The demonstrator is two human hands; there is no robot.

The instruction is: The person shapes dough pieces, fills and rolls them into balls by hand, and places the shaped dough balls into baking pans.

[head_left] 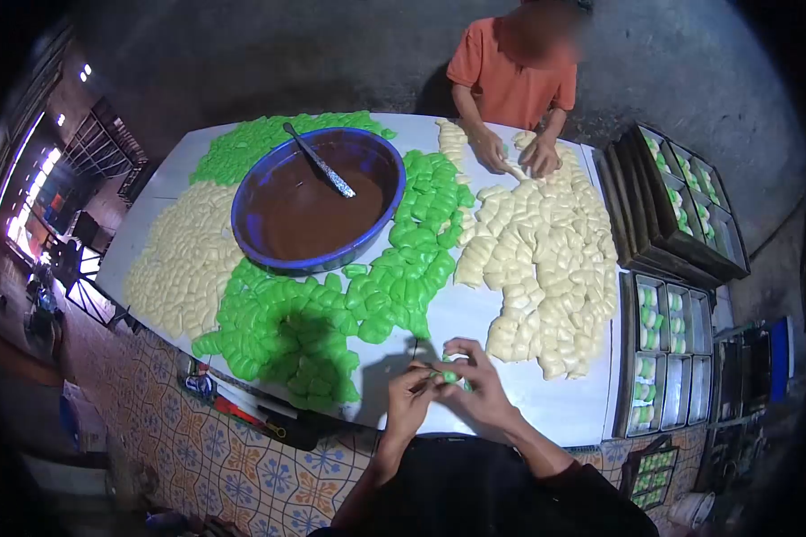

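Observation:
My left hand (408,401) is closed, its fingertips pinching a small piece of green dough (449,377) above the near edge of the table. Curved over the same piece from the other side is my right hand (476,387), thumb and fingers around it. Part of the dough is hidden by the fingers. Green dough pieces (394,291) lie in a packed mass ahead and to the left. Cream dough pieces (546,268) cover the table to the right. A blue basin (242,242) holds brown filling (318,219), with a metal spoon (331,174) leaning in it.
Across the table, a person in an orange shirt (501,76) handles cream dough with both hands (515,154). Stacked metal trays (649,242) and another tray (672,394) with green-and-cream pieces stand at the right. More cream dough (179,259) lies left of the basin.

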